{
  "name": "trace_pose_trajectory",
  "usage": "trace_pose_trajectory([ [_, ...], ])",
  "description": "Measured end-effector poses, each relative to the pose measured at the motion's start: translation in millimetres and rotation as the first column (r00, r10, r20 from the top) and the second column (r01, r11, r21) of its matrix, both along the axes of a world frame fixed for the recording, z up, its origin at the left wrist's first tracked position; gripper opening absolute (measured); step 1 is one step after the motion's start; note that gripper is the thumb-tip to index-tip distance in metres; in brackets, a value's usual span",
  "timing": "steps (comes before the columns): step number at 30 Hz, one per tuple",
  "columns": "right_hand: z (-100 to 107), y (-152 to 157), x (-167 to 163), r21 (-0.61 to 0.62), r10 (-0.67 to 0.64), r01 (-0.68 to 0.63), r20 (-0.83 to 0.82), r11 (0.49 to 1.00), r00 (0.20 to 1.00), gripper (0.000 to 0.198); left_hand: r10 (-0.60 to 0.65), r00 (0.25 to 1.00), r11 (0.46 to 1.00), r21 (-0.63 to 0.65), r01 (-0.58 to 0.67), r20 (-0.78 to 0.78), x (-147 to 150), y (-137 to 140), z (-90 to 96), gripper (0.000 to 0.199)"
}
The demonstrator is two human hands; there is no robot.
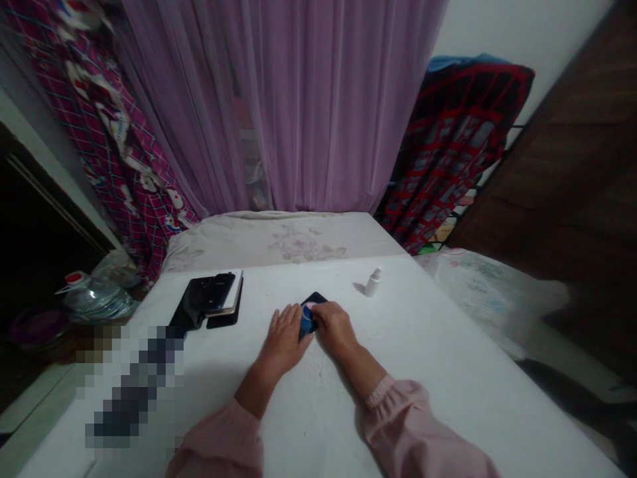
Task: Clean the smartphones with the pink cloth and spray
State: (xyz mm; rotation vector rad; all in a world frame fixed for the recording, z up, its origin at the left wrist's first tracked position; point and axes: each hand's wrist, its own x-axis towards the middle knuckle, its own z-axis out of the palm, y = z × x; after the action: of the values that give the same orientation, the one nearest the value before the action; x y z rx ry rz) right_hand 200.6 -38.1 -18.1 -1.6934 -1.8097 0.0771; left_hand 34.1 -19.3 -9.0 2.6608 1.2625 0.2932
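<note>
A dark phone with a bluish screen [307, 325] lies on the white table between my hands. My left hand [283, 340] rests flat along its left side, fingers stretched out and thumb near the lower edge. Over the upper right part of the screen, my right hand [337, 326] is closed with its fingertips pressed down. Something pale shows at those fingertips, too small to make out. A small white spray bottle [372, 283] stands upright to the right, beyond my right hand.
Several phones lie at the left, including a black one [192, 302] and a small dark one [220, 292] on top of a white one. A pixelated patch covers the table's left edge. A floral cloth [298, 242] and purple curtains [323, 99] are behind. A water bottle [97, 297] stands left.
</note>
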Motion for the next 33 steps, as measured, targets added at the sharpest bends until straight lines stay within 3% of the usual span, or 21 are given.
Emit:
trace_pose_trajectory([
  [3, -1, 0, 3, 0.041, 0.087, -0.086, -0.011, 0.995, 0.996, 0.026, 0.006, 0.999, 0.999, 0.034, -0.007, 0.031, -2, 2, -3.9, 0.059],
  [8, -2, 7, 24, 0.039, -0.103, 0.105, -0.045, 0.994, 0.994, 0.026, -0.011, 0.999, 0.999, 0.046, 0.009, 0.043, -3, 3, -4.4, 0.06],
  [10, -2, 6, 22, 0.031, -0.121, 0.122, -0.038, 0.992, 0.992, 0.025, -0.017, 0.999, 0.999, 0.031, 0.016, 0.029, -5, 3, -2.3, 0.06],
  [14, -5, -9, 3, 0.072, 0.046, -0.045, -0.006, 0.996, 0.999, 0.027, -0.045, 0.999, 0.999, 0.018, 0.045, 0.006, -11, 4, 0.1, 0.058],
  [17, -5, -18, -1, 0.08, 0.084, -0.084, 0.004, 0.993, 0.996, 0.028, -0.052, 0.999, 0.998, 0.036, 0.052, 0.005, -14, 4, -1.7, 0.058],
  [22, 4, 10, 12, -0.071, -0.078, 0.078, 0.011, 0.994, 0.997, 0.026, -0.056, 0.998, 0.997, 0.051, 0.055, 0.01, -15, 3, -4.9, 0.059],
  [27, 11, 46, 14, -0.111, -0.124, 0.125, 0.017, 0.986, 0.992, 0.02, -0.059, 0.998, 0.997, 0.053, 0.057, 0.021, -14, 3, -4.7, 0.059],
  [33, 8, 18, 16, -0.13, -0.183, 0.184, 0.02, 0.974, 0.983, 0.022, -0.039, 0.999, 0.997, 0.073, 0.038, 0.016, -13, 1, -4.4, 0.058],
])
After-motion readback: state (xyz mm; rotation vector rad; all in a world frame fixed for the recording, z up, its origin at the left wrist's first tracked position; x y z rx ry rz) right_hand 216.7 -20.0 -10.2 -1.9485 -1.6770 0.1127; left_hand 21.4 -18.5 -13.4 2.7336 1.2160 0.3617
